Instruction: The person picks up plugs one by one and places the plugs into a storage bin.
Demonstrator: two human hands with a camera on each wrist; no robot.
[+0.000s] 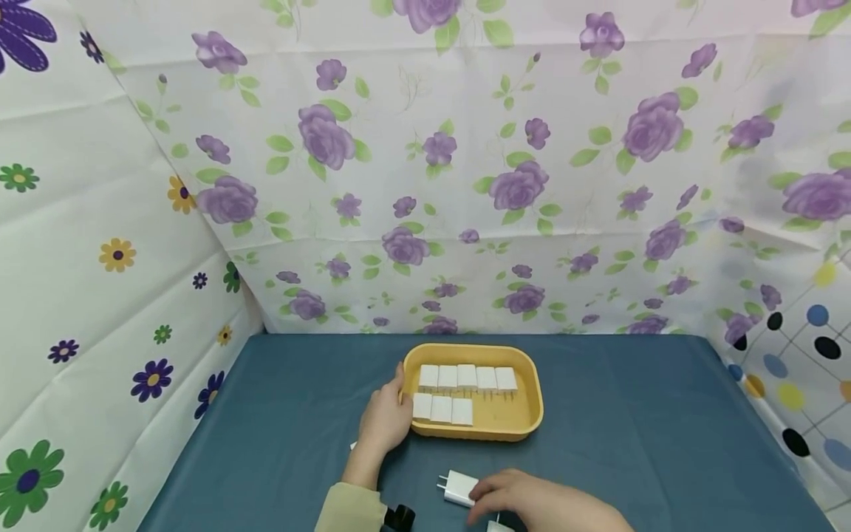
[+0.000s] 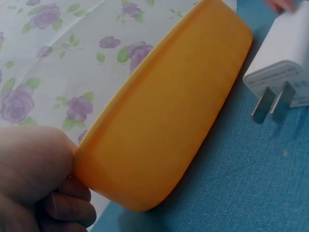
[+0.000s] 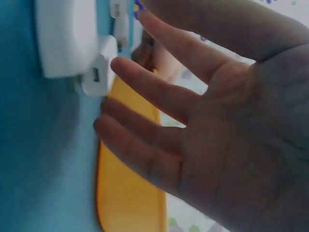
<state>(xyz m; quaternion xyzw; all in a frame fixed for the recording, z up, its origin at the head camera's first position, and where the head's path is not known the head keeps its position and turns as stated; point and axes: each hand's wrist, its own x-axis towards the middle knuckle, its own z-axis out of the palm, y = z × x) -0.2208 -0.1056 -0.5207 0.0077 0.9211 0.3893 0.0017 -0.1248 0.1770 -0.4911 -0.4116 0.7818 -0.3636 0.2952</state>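
My left hand (image 1: 388,417) grips the left rim of a yellow plastic tray (image 1: 508,425), its thumb and curled fingers on the edge in the left wrist view. Inside the tray, white charger plugs (image 1: 448,377) lie in two rows, the front one shorter. On the table before the tray is another white charger plug (image 1: 459,488), its two prongs pointing left. My right hand (image 1: 532,499) hovers beside it with fingers apart and nothing held; whether a fingertip touches the plug is unclear. A further charger plug (image 1: 499,526) shows partly below that hand.
A blue cloth (image 1: 631,414) covers the table. Behind it hangs a flowered sheet (image 1: 459,185), with patterned sheets at the left and right sides. A small white piece (image 1: 353,445) peeks out left of my left wrist, mostly hidden.
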